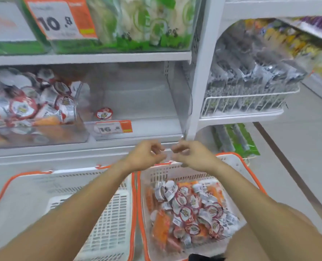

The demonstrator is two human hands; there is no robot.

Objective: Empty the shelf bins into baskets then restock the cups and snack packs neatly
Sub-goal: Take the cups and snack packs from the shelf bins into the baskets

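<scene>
Two baskets sat nearest: the right basket (237,166) held cups, the left basket (24,185) none. Above its rim, left hand (145,155) and right hand (190,155) hovered, fingers loosely curled, empty. Beyond, one cup (104,113) remained; better reach deep and grip its rim.

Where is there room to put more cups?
The left basket shows bare floor. The clear bin right of the lone cup is bare too. Crowded: the right basket piled with cups, and the full bin at left.
</scene>
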